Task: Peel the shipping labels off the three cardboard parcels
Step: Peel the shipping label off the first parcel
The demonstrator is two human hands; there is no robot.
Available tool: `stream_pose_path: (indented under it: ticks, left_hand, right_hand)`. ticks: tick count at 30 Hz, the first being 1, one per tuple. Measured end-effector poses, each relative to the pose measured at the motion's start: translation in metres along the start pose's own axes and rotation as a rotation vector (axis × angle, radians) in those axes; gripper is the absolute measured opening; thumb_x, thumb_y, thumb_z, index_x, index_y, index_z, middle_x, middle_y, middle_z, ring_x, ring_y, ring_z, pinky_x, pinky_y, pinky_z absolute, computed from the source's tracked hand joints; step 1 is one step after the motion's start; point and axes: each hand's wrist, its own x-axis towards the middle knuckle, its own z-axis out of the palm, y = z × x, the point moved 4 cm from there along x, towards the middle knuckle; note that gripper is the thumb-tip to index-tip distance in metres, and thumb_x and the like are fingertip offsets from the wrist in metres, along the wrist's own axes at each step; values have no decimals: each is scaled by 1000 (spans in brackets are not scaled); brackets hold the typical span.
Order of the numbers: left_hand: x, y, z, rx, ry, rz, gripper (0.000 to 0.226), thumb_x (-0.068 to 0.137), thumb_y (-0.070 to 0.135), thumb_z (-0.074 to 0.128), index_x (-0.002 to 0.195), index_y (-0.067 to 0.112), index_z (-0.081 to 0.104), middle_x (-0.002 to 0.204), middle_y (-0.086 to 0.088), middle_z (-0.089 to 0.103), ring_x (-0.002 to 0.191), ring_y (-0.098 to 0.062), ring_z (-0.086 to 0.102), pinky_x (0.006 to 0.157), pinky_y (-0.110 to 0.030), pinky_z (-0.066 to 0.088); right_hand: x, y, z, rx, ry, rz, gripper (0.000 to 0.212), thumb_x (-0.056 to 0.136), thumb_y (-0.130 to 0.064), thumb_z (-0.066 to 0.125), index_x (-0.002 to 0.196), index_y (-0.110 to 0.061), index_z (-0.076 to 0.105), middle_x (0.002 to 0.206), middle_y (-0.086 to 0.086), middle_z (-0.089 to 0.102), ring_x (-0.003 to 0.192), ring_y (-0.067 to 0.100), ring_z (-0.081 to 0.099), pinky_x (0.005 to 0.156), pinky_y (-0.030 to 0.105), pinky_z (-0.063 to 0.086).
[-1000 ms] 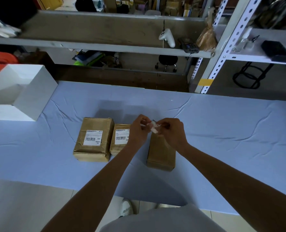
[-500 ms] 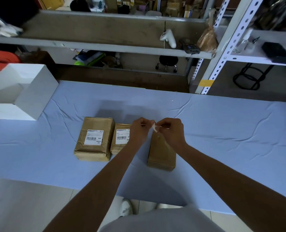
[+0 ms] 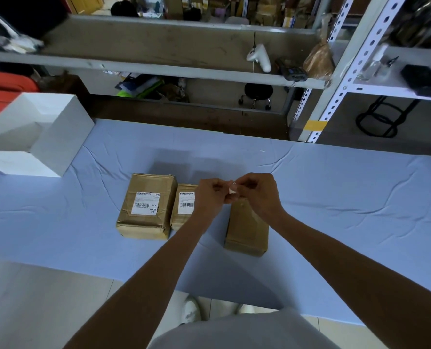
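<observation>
Three brown cardboard parcels lie on the blue table cloth (image 3: 335, 197). The left parcel (image 3: 146, 207) carries a white barcode label (image 3: 146, 204). The middle parcel (image 3: 181, 210) also has a white label (image 3: 186, 204), partly hidden by my left wrist. The right parcel (image 3: 247, 227) shows a bare brown top. Above its far end my left hand (image 3: 212, 195) and my right hand (image 3: 257, 195) meet, both pinching a small crumpled white label (image 3: 232, 190) between the fingertips.
An open white box (image 3: 45, 137) stands at the table's far left. Behind the table run metal shelves (image 3: 159, 69) with a white controller, a brown bag and clutter. A black stool stands beyond. My shoe shows on the tiled floor below.
The label between my fingers has been squeezed smaller. Both hands have stayed above the right parcel's far end. The parcels have not moved.
</observation>
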Motion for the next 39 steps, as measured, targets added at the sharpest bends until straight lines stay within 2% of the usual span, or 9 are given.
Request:
stream_pose_path:
  ticks: [4,7,11,16,21,25,28,33,39]
  left_hand:
    - [-2,7,0,-104,-34,9,24,96,11,51,93,-4,69,86,-20,72,68,-19,73,67,-23,59]
    - [-3,13,1,-192,-100,64,18,92,12,58,96,0,70,91,-15,72,79,-18,73,79,-27,58]
    - [-5,12,2,-163,-64,63,13,83,3,66,94,-3,69,80,-11,69,62,-7,70,62,-15,55]
    - [7,1,-8,-28,8,27,7,85,3,65,87,-3,68,67,-7,66,53,-5,64,58,-18,54]
    - [8,10,-8,100,-42,77,9,82,-2,66,74,1,66,60,-6,63,49,-7,59,53,-20,52]
    - [13,11,-11,-40,-61,-29,14,82,-6,66,89,5,61,73,-15,65,56,-16,66,61,-28,59]
    - [10,16,-9,-174,-130,19,14,83,-11,60,79,3,60,69,-15,64,53,-11,66,55,-22,57]
    - [12,11,-6,-186,-120,80,18,86,-7,58,74,5,62,58,2,69,56,-11,67,60,-23,59]
    - [11,14,-1,-53,-29,158,10,91,-1,55,83,-1,62,65,-5,65,52,-4,63,54,-16,53]
  right_hand:
    - [6,-9,-3,-31,28,-50,7,81,-15,73,82,-8,75,71,1,70,61,6,66,62,9,51]
    - [6,-10,-9,-100,146,-69,9,82,-14,72,86,-7,76,78,4,71,67,5,63,66,2,46]
    - [5,-12,-3,-196,84,-97,11,85,-10,67,88,-5,76,82,11,73,73,16,66,68,4,46]
    - [-6,-21,7,-318,-27,-277,17,84,0,63,90,-8,77,79,12,73,73,22,66,71,29,53]
    - [-3,-17,2,-216,30,-192,12,85,-5,65,90,-10,75,79,7,74,68,11,65,71,14,53]
    - [-1,-16,0,-188,13,-182,13,87,-3,62,91,-8,73,80,9,72,70,14,66,71,17,54]
    - [0,-15,-2,-232,-15,-182,17,92,-8,57,93,-5,74,85,12,71,73,14,62,71,10,48]
    - [-1,-13,0,-354,-69,-179,23,96,-13,50,95,-3,71,87,14,68,79,22,63,73,16,44]
    - [2,-15,2,-277,-22,-96,22,96,-15,51,94,1,65,91,17,67,81,26,64,82,30,52]
